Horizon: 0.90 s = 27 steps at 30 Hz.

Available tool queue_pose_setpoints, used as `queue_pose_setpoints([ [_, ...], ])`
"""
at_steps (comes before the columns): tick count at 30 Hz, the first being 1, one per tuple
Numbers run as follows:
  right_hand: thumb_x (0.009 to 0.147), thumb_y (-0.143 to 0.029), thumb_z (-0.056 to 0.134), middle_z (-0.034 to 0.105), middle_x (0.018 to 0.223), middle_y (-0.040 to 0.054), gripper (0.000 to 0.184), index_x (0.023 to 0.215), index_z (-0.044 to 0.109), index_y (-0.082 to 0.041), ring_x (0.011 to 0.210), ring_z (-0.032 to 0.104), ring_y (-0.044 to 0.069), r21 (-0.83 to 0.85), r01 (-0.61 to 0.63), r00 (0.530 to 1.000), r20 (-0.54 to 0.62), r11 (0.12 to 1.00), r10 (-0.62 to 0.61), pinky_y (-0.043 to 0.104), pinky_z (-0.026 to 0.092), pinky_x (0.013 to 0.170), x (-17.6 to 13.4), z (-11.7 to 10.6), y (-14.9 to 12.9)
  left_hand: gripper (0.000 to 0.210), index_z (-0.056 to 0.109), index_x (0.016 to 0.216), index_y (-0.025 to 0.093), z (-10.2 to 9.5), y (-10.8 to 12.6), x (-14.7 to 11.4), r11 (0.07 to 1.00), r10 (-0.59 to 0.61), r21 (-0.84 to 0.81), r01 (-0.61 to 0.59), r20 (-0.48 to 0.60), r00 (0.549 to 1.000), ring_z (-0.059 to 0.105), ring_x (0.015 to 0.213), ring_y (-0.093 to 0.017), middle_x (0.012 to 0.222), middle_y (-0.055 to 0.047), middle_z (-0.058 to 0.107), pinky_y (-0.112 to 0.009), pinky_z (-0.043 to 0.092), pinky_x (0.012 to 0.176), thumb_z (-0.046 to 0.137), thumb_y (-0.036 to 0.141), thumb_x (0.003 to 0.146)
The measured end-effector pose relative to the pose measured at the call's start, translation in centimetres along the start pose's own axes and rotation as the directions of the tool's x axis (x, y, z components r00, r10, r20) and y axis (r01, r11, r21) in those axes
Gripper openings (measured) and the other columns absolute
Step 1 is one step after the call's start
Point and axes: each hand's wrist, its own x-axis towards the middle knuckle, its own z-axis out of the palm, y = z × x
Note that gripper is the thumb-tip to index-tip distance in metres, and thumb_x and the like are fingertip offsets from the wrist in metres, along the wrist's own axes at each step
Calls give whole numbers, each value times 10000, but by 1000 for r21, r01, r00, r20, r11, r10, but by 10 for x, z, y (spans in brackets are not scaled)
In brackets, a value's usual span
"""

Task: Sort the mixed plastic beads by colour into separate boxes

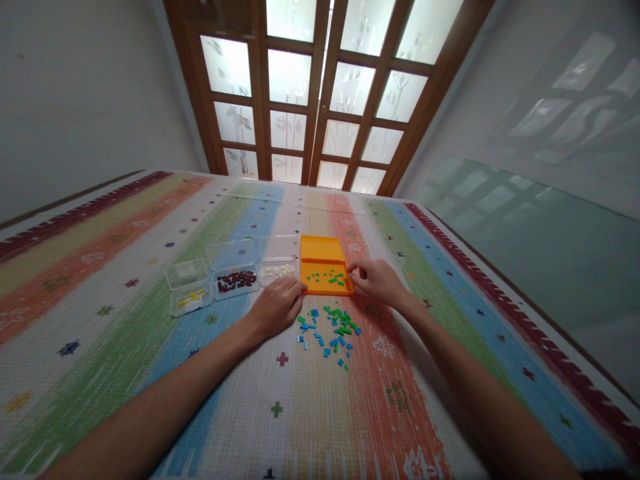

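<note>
An orange plastic box (325, 289) lies open on the table, its lid (321, 247) folded back away from me. Small green bricks (336, 280) are scattered inside its near half. My left hand (279, 305) rests at the box's near left corner, fingers curled against the edge. At the right side, my right hand (375, 277) has thumb and fingers closed on the rim. Just in front of the box is a loose spread of green bricks (345, 321) and blue bricks (334, 343).
Left of the box stand open clear cases: one with yellow pieces (194, 297), one with dark red bricks (236, 281), one with cream pieces (279, 270). A striped cloth (240, 400) covers the table. Wood-framed glass doors (320, 100) rise beyond the far edge.
</note>
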Motion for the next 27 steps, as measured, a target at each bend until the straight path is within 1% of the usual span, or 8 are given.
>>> queue_pose_setpoints([
  [2, 838, -216, 557, 645, 631, 18, 221, 919, 757, -168, 560, 531, 129, 53, 28, 1000, -14, 998, -27, 246, 335, 576, -11, 0, 2, 142, 592, 960, 177, 1, 0, 0, 1000, -4, -5, 4, 7, 1000, 595, 811, -225, 832, -71, 616, -383, 520, 748, 451, 162, 951],
  [4, 850, -229, 547, 626, 618, 11, 221, 904, 749, -159, 542, 507, 121, 117, 72, 997, 11, 990, -74, 246, 324, 571, -22, 0, 2, 147, 594, 960, 174, 2, -1, -1, 1000, -7, -1, 7, 11, 1000, 595, 813, -225, 839, -74, 619, -385, 521, 751, 448, 169, 956],
  [8, 871, -259, 561, 638, 623, 12, 223, 905, 760, -163, 540, 500, 110, 213, 155, 978, 107, 965, -180, 241, 319, 574, -39, 1, -4, 138, 592, 959, 169, 2, -2, -1, 1000, -5, 16, 5, 7, 1000, 601, 820, -219, 840, -71, 621, -376, 522, 763, 455, 160, 955],
  [12, 878, -247, 557, 689, 658, 19, 234, 944, 769, -172, 550, 537, 109, 278, 175, 952, 198, 945, -235, 231, 345, 576, -44, 2, -12, 145, 592, 951, 172, 1, -1, 0, 1000, -2, 8, 2, 0, 1000, 601, 816, -219, 837, -70, 623, -380, 522, 761, 448, 158, 953],
  [16, 861, -192, 566, 721, 715, 27, 220, 955, 763, -171, 588, 582, 119, 291, 168, 947, 219, 942, -236, 228, 379, 592, -45, 7, -16, 152, 598, 961, 173, 0, 1, 0, 1000, -14, 0, 14, 10, 1000, 600, 812, -216, 838, -69, 624, -378, 520, 757, 446, 164, 953],
  [20, 851, -153, 569, 719, 707, 24, 198, 907, 757, -173, 595, 597, 124, 286, 133, 947, 245, 949, -207, 229, 390, 591, -46, 9, -17, 148, 598, 957, 173, -1, 1, 1, 1000, -15, 3, 15, 12, 1000, 600, 807, -213, 830, -67, 621, -370, 516, 751, 450, 164, 950],
  [27, 892, -190, 558, 722, 726, 25, 192, 912, 749, -173, 613, 608, 122, 302, 125, 942, 262, 945, -209, 223, 394, 587, -50, 5, -14, 146, 596, 985, 171, 0, -1, -1, 1000, -7, 13, 6, 2, 1000, 612, 821, -221, 848, -74, 634, -382, 529, 762, 453, 169, 955],
])
